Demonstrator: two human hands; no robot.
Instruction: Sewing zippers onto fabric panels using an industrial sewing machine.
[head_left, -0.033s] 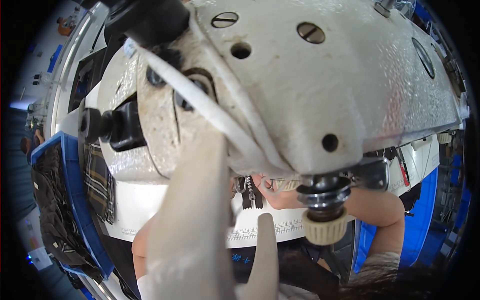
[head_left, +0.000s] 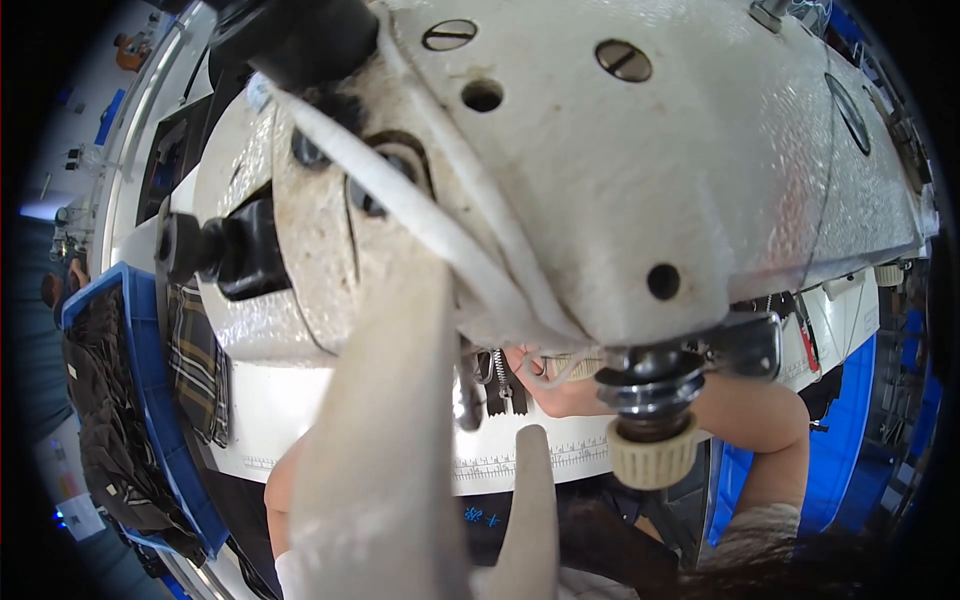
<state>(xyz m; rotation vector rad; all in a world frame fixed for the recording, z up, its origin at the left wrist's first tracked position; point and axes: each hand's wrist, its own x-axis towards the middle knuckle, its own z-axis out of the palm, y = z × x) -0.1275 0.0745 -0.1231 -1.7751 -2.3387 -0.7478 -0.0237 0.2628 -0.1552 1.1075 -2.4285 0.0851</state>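
Note:
A white sewing machine head [head_left: 560, 180] fills most of the head view and covers much of the work. Below it, a black zipper [head_left: 506, 385] with metal teeth and a pull lies on the white table. My right hand [head_left: 556, 396] rests just right of the zipper's end; the machine hides its fingertips, so its grip is unclear. My left forearm [head_left: 284, 492] comes in from the lower left. A blurred pale lever [head_left: 385, 430] and the machine block my left hand, and what it touches does not show.
A blue crate [head_left: 150, 400] of dark garments stands at the left, beside folded plaid cloth [head_left: 195, 365]. Another blue bin [head_left: 845, 440] is at the right. A ruler strip [head_left: 575, 458] runs along the table's near edge. Red-handled snips [head_left: 808, 340] lie right of the machine.
A shiny metal part beside the zipper shows more plainly now. A thin thread has come into sight across the machine's right side. My arms are in the same place.

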